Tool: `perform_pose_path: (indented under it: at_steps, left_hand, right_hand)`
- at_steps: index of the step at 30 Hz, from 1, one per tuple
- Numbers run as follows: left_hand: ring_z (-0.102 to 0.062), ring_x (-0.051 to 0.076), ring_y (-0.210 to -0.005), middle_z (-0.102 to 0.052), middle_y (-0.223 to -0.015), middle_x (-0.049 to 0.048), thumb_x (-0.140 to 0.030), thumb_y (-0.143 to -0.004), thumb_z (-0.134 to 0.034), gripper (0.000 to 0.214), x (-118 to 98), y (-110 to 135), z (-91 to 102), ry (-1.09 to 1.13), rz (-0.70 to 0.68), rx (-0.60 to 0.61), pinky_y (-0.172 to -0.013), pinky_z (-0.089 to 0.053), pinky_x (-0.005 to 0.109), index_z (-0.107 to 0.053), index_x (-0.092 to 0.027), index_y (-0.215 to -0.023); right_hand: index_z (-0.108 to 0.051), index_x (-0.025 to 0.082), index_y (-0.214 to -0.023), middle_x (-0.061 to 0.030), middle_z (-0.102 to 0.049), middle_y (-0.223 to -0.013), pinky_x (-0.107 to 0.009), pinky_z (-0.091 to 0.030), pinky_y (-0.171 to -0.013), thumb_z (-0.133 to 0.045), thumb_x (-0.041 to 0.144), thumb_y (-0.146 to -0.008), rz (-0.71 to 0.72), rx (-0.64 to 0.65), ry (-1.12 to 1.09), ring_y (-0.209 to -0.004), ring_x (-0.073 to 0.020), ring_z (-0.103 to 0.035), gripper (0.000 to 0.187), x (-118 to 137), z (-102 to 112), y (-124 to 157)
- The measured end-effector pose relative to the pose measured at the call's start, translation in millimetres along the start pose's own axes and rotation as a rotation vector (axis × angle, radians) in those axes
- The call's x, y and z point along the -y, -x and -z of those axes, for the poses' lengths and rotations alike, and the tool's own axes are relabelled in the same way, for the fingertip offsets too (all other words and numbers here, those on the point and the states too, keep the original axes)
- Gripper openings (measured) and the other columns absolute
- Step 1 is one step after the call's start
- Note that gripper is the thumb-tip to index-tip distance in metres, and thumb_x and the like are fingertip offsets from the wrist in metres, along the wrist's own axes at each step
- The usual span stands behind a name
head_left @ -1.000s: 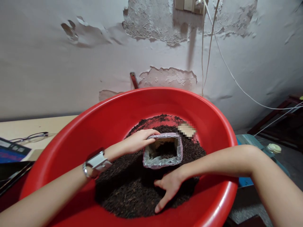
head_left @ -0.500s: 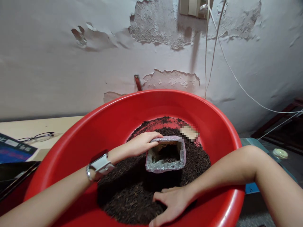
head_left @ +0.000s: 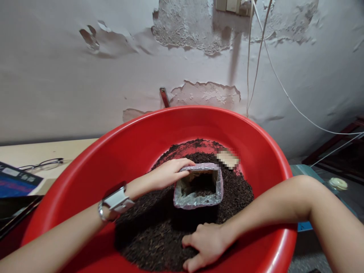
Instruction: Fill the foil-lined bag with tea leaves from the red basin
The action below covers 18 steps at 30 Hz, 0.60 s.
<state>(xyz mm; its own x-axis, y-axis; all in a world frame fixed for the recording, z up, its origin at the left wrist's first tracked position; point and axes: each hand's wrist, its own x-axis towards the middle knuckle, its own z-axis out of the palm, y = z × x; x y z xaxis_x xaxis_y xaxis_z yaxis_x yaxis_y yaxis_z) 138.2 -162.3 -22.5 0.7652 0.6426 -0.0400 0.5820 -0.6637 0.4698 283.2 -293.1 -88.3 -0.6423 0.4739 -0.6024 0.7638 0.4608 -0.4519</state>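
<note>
My left hand (head_left: 173,172) is closed over the far left rim of a square box (head_left: 220,184) lined with clear crinkled plastic, thumb on the inner side. The box's mouth faces me, and some dark leaf bits lie inside. Around it spreads a heap of dark dried leaves like loose tea (head_left: 159,242), all within a big red basin (head_left: 113,159). My right hand (head_left: 209,242) rests low in the leaves, just in front of the box. Its thumb and forefinger are apart, with leaves between them; the other fingertips are partly hidden.
A pale flat piece (head_left: 227,158), blurred out, lies on the leaves behind the box. Eyeglasses (head_left: 47,163) and a dark blue packet (head_left: 18,180) are on the table at left. White cables (head_left: 280,85) hang along the peeling wall at right.
My right hand has shifted slightly, its fingers drawn a little closer together in the leaves. My left hand keeps its hold on the box rim. The view has moved slightly.
</note>
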Motion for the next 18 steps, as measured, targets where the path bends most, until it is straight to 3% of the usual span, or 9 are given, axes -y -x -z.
perform_pose_path:
  at_steps: [3, 8, 13, 18]
  left_hand:
    - [-0.054, 0.020, -0.109, -0.059, -0.120, 0.0049, -0.035, -0.086, -0.039, 0.037, -1.0, 0.0, -0.1, -0.002, 0.009, -0.001, -0.097, -0.040, 0.030, -0.055, -0.019, -0.115]
    - [-0.054, 0.020, -0.108, -0.061, -0.119, 0.0052, -0.036, -0.085, -0.038, 0.038, -5.5, 0.8, 1.4, 0.012, 0.016, -0.007, -0.095, -0.041, 0.030, -0.056, -0.019, -0.114]
    - [-0.055, 0.020, -0.107, -0.061, -0.118, 0.0050, -0.038, -0.085, -0.040, 0.039, -5.6, 0.8, 1.5, 0.031, 0.010, -0.022, -0.094, -0.042, 0.029, -0.056, -0.018, -0.114]
    - [-0.056, 0.020, -0.105, -0.063, -0.116, 0.0043, -0.039, -0.085, -0.042, 0.037, -1.4, -1.5, -0.4, 0.052, 0.026, -0.003, -0.092, -0.042, 0.029, -0.057, -0.019, -0.112]
  right_hand:
    - [-0.052, 0.021, -0.123, -0.0141, -0.068, -0.098, -0.039, -0.052, -0.061, -0.047, 0.060, -0.078, 0.112, -0.076, 0.064, -0.086, -0.0320, -0.066, 0.060, 8.6, 13.8, 4.4]
    - [-0.054, 0.019, -0.109, -0.0069, -0.067, -0.083, -0.028, -0.045, -0.056, -0.042, 0.052, -0.085, 0.301, -0.333, 0.120, -0.071, -0.0219, -0.064, 0.042, 14.7, 41.3, 16.4]
    - [-0.052, 0.020, -0.098, -0.0018, -0.064, -0.078, -0.021, -0.033, -0.048, -0.042, 0.047, -0.088, 0.267, -0.578, 0.184, -0.060, -0.0137, -0.057, 0.031, 4.8, 64.5, 29.0]
    - [-0.050, 0.020, -0.098, -0.0018, -0.060, -0.078, -0.021, -0.031, -0.048, -0.038, 0.044, -0.090, 0.232, -0.827, 0.380, -0.062, -0.0134, -0.055, 0.028, -3.8, 76.7, 30.2]
